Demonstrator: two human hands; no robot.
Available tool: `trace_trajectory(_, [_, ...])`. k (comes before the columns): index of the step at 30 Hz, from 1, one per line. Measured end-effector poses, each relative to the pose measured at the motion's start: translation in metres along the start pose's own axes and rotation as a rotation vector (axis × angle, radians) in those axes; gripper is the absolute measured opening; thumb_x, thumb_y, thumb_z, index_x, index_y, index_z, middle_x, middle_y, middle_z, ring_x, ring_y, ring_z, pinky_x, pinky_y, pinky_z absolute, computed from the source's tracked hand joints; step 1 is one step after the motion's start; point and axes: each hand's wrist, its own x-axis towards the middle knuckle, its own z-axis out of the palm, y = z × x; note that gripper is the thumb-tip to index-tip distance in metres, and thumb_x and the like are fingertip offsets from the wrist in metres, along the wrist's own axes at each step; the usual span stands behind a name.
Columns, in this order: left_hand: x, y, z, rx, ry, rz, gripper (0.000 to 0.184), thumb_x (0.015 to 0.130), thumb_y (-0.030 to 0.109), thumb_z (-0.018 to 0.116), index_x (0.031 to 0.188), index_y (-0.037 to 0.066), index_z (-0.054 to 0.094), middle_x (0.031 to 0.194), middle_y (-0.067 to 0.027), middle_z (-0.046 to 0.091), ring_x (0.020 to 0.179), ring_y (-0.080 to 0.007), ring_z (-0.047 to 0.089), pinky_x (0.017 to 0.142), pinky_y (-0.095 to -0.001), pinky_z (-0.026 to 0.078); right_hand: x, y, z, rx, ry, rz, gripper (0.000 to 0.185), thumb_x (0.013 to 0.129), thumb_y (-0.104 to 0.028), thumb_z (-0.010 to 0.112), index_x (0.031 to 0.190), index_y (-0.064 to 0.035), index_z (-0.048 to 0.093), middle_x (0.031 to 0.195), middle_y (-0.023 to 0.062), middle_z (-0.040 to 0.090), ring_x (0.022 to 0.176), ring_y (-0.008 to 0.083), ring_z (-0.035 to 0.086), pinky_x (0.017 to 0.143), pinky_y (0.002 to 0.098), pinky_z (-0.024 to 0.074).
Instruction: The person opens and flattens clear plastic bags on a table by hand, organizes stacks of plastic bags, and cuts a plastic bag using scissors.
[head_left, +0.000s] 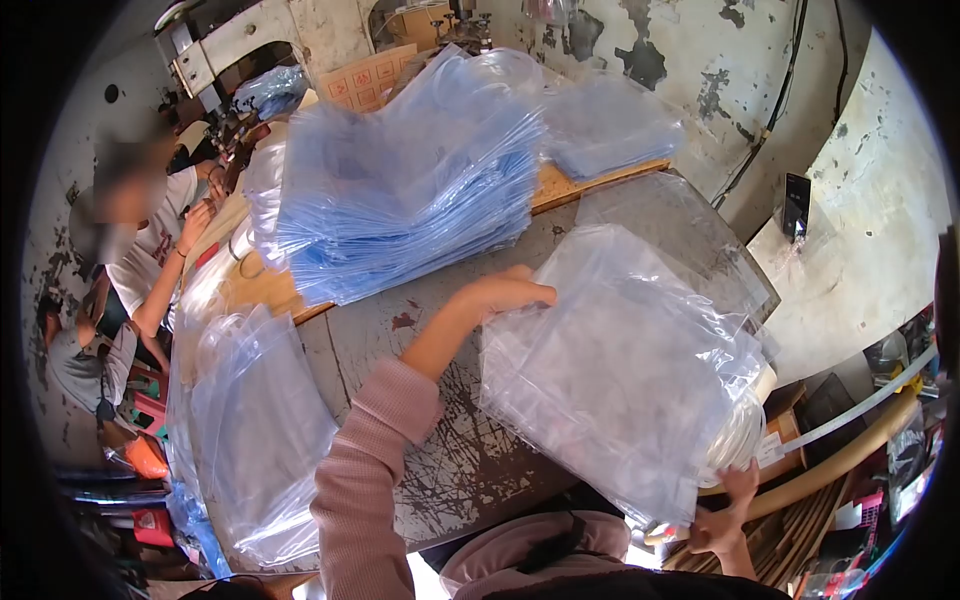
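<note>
A stack of clear plastic sheets or bags [620,370] lies over the right part of the worn grey table. My left hand [510,293] is closed on its upper left edge, the thumb on top. Near the lower right corner of the same stack is my right hand [725,515], its fingers apart below a bundle of white strips [740,425]. A tall pile of bluish plastic bags [400,200] stands behind my left hand. Another clear plastic stack [265,430] hangs at the table's left side.
At the left, a co-worker [150,240] sits by a machine [240,60]. Further plastic [615,120] lies at the back. A phone [796,207] stands at the right. Rolls and tubes [840,465] are below the table's right edge.
</note>
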Motion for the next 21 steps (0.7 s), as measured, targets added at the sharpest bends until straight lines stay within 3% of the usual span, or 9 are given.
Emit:
trace_trajectory(3, [-0.011,0.024,-0.001,0.226,-0.064,-0.098,0.044,0.069,0.028,0.065,0.103,0.001,0.056,0.086,-0.0057,0.057,0.076,-0.0132,0.054,0.066,-0.0256,0.045,0.032,-0.018,-0.014,0.578,0.240,0.649,0.025,0.083,-0.016,0.047,0.076,0.0062,0.056,0.100,0.0112,0.056,0.092,0.0230,0.055,0.086,0.0309,0.0415])
trace_trajectory(4, [-0.015,0.026,0.002,0.233,-0.082,-0.099,0.044,0.069,0.028,0.065,0.103,0.001,0.056,0.086,-0.0057,0.057,0.076,-0.0132,0.054,0.066,-0.0256,0.045,0.042,-0.020,-0.015,0.541,0.254,0.800,0.021,0.087,-0.008,0.041,0.088,0.0051,0.057,0.097,0.0117,0.058,0.091,0.0200,0.057,0.083,0.0286,0.0442])
trace_trajectory(6, [-0.019,0.026,0.008,0.174,0.078,-0.095,0.044,0.068,0.027,0.064,0.103,0.002,0.055,0.086,-0.0057,0.056,0.073,-0.0137,0.054,0.063,-0.0249,0.046,0.053,-0.017,-0.008,0.876,0.221,1.010,0.028,0.091,-0.017,0.043,0.104,0.0053,0.055,0.106,0.0125,0.056,0.100,0.0201,0.055,0.087,0.0304,0.0437])
trace_trajectory(8, [-0.015,0.018,0.008,0.142,0.053,-0.062,0.045,0.068,0.027,0.064,0.105,0.001,0.055,0.089,-0.0065,0.057,0.075,-0.0142,0.055,0.063,-0.0253,0.046,0.032,-0.004,0.018,0.701,0.079,1.038,0.037,0.094,-0.025,0.045,0.118,0.0032,0.047,0.117,0.0141,0.050,0.108,0.0224,0.051,0.091,0.0327,0.0422])
trace_trajectory(9, [-0.012,0.017,0.008,0.096,0.062,-0.026,0.047,0.068,0.026,0.063,0.107,0.001,0.054,0.092,-0.0074,0.057,0.076,-0.0147,0.056,0.063,-0.0258,0.046,0.040,-0.006,0.018,1.011,0.062,1.233,0.048,0.093,-0.031,0.047,0.126,0.0019,0.040,0.125,0.0155,0.044,0.111,0.0244,0.047,0.094,0.0347,0.0396])
trace_trajectory(13, [-0.027,0.030,0.015,0.034,0.022,0.003,0.042,0.069,0.028,0.062,0.099,-0.002,0.060,0.085,-0.0093,0.061,0.074,-0.0147,0.059,0.061,-0.0277,0.048,0.072,0.003,0.025,1.492,0.116,1.406,0.048,0.088,-0.035,0.055,0.114,0.0046,0.047,0.115,0.0116,0.049,0.106,0.0225,0.047,0.093,0.0367,0.0377])
trace_trajectory(16, [-0.021,0.019,0.011,-0.164,-0.079,0.026,0.049,0.072,0.029,0.064,0.109,-0.003,0.056,0.091,-0.0118,0.061,0.080,-0.0167,0.061,0.065,-0.0290,0.050,0.083,0.008,0.038,1.250,0.019,1.529,0.045,0.083,-0.026,0.062,0.113,0.0046,0.049,0.109,0.0085,0.053,0.102,0.0186,0.050,0.089,0.0316,0.0390])
trace_trajectory(18, [-0.021,0.022,0.016,-0.166,-0.090,0.006,0.059,0.074,0.032,0.066,0.118,-0.003,0.047,0.106,-0.0127,0.057,0.097,-0.0188,0.055,0.078,-0.0301,0.047,0.075,0.012,0.050,1.216,0.030,1.481,0.044,0.079,-0.022,0.066,0.110,0.0047,0.051,0.103,0.0080,0.057,0.094,0.0170,0.053,0.080,0.0289,0.0416])
trace_trajectory(21, [-0.040,0.034,0.027,-0.032,-0.025,0.071,0.059,0.076,0.028,0.065,0.121,-0.004,0.043,0.110,-0.0146,0.056,0.101,-0.0214,0.055,0.084,-0.0311,0.045,0.081,0.000,0.042,1.245,0.248,1.453,0.041,0.078,-0.016,0.066,0.108,0.0073,0.051,0.095,0.0076,0.058,0.087,0.0146,0.055,0.078,0.0261,0.0427])
